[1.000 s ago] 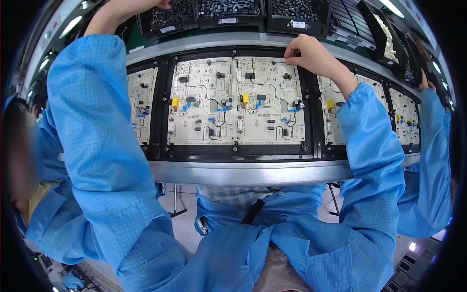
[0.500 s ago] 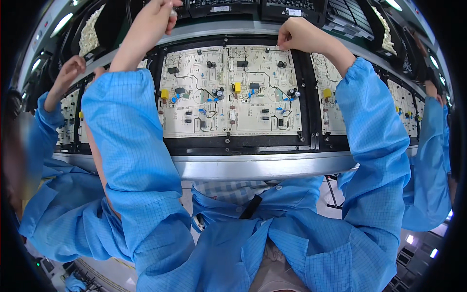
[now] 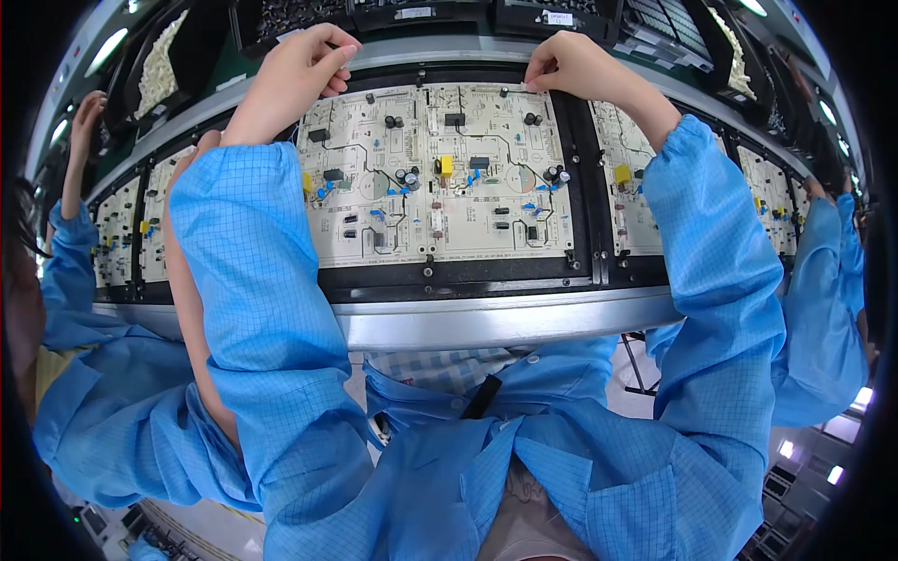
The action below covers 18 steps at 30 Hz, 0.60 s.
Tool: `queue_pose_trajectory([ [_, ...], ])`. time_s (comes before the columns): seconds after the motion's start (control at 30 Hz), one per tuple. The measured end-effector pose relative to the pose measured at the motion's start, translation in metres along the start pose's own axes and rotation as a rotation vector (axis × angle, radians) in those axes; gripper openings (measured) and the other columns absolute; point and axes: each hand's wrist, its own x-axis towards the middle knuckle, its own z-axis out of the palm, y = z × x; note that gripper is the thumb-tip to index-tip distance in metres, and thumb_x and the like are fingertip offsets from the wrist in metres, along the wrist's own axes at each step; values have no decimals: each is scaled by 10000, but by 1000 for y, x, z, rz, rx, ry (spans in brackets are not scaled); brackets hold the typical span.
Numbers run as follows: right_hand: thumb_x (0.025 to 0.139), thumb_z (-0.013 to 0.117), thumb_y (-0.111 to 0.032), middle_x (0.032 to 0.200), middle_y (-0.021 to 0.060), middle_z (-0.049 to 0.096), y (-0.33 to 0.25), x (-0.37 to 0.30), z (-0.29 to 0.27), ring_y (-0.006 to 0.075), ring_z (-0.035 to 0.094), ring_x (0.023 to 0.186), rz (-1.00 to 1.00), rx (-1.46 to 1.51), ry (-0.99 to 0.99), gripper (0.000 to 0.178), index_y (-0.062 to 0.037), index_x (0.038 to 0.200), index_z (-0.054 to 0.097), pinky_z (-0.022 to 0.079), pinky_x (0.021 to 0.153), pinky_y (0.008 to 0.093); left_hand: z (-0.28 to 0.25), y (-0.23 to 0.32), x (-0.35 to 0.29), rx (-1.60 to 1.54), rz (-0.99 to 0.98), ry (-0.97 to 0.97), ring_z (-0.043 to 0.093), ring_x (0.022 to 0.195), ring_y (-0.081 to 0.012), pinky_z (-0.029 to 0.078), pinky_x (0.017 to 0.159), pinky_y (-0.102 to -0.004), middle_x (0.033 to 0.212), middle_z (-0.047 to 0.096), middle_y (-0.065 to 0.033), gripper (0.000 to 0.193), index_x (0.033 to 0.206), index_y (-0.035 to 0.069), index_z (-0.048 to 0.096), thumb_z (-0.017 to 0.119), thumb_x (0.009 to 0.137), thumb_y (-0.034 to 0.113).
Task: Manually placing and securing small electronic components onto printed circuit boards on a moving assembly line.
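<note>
Two pale circuit boards lie side by side in a black frame before me, the left board (image 3: 354, 238) and the right board (image 3: 472, 236). Both carry black, blue and yellow parts. Over the upper left of the left board hovers my left hand (image 3: 297, 79), thumb and fingertips pinched together; anything between them is too small to make out. At the top right corner of the right board, my right hand (image 3: 572, 67) has its fingertips pinched close to the surface. What those fingers hold, if anything, is hidden.
Black bins of small parts (image 3: 412, 17) line the far side, with a bin of white pieces (image 3: 164, 70) at the left. A metal rail (image 3: 505, 320) runs along the near edge. Co-workers in blue sleeves work at the left (image 3: 70, 252) and right (image 3: 809, 309).
My left hand has come back from the far bins toward the left board. My right hand has shifted slightly along the board's top edge. The left co-worker's hand has risen toward the bins.
</note>
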Motion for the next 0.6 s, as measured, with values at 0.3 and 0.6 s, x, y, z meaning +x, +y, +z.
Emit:
queue_pose_trajectory([
  [0.3, 751, 720, -93, 753, 104, 703, -1, -3, 1, 199, 683, 703, -28, -7, 41, 111, -15, 829, 735, 539, 675, 305, 4, 2, -2, 137, -13, 42, 638, 757, -107, 535, 715, -259, 847, 679, -64, 259, 1132, -2, 637, 601, 930, 157],
  [0.6, 781, 735, -88, 740, 102, 680, -8, -5, 2, 181, 647, 691, 16, -15, 26, 112, -4, 851, 712, 513, 658, 298, 5, -1, -1, 176, -13, 30, 662, 767, -133, 539, 723, -275, 822, 695, -76, 188, 969, 0, 711, 681, 862, 152],
])
